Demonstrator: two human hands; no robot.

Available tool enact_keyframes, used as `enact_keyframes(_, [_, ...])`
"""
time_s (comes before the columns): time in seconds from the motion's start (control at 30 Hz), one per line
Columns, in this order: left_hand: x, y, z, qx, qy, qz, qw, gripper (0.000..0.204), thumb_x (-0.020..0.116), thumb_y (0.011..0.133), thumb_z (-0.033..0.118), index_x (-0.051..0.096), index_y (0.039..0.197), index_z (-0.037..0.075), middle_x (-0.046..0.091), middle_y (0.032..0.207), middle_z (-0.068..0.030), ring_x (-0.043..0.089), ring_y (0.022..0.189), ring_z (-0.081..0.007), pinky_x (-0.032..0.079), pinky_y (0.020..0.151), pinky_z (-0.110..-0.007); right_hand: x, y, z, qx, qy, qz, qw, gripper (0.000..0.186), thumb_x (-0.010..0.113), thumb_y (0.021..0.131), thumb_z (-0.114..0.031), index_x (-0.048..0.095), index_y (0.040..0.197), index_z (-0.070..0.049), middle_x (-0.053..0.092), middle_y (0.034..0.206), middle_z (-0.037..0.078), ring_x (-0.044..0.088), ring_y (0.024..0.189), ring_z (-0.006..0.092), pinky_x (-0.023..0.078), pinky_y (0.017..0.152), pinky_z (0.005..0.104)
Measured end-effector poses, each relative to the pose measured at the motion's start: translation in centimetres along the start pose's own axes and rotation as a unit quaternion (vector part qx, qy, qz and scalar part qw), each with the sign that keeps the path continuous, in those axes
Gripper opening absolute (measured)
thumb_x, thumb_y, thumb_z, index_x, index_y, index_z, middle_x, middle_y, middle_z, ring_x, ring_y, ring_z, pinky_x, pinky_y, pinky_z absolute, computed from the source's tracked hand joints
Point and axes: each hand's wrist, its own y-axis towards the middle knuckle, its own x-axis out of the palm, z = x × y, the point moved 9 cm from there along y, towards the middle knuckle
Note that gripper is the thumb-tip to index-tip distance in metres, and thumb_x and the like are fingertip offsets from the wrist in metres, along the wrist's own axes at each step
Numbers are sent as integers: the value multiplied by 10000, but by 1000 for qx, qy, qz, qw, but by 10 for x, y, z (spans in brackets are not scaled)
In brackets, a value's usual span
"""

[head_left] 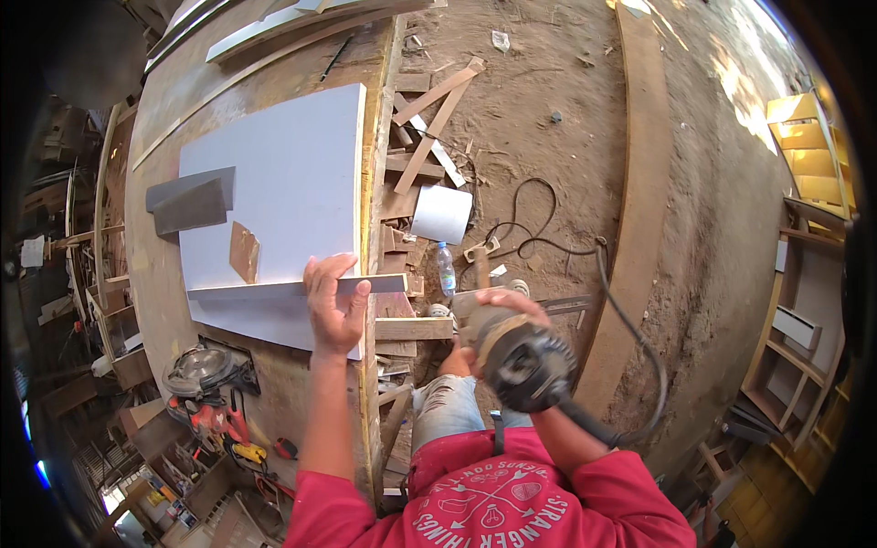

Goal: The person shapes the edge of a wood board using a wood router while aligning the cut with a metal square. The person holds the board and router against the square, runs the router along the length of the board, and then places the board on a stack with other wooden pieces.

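My left hand grips a narrow grey-edged strip lying across a white board at the workbench's edge, its fingers wrapped over the strip. My right hand holds a dark handheld power tool with a black cord, beside the bench in front of my legs. On the white board also lie two overlapping dark grey pieces and a small brown offcut.
The bench carries a circular saw, a drill and long strips. Wood scraps, a plastic bottle, a looping cord and a long plank lie on the dirt ground. Wooden frames stand at right.
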Motion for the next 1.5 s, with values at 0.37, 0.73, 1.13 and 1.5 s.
enact_keyframes(0.37, [-5,-9,-14,35,31,-61,997,315,865,827,252,776,1107,139,707,1054,-34,619,1023,-283,453,952,-432,101,37,-14,-141,-115,9,983,419,807,914,-293,665,1203,-25,779,1070,199,781,1000,384,622,870,467])
enact_keyframes(0.73, [-6,-12,-22,63,-2,-50,997,289,807,902,296,774,1139,135,683,1050,-26,599,1015,-272,421,962,-428,112,39,18,-69,-75,-14,995,798,991,732,-189,561,1391,-56,649,1327,149,651,1273,257,535,1100,404])
enact_keyframes(1.13, [-9,-14,-24,64,1,-38,997,297,809,911,312,770,1147,138,690,1059,-21,611,1020,-272,426,966,-427,115,60,60,-45,-90,19,995,801,832,853,-342,400,1470,-69,533,1356,102,575,1298,266,476,1108,440])
enact_keyframes(1.5, [-46,-53,3,47,-22,-99,994,327,856,817,158,765,1128,111,680,1076,-51,615,1040,-299,470,947,-447,78,115,0,-206,-84,29,974,752,841,885,-120,421,1506,-65,582,1364,110,602,1291,288,512,1083,460])
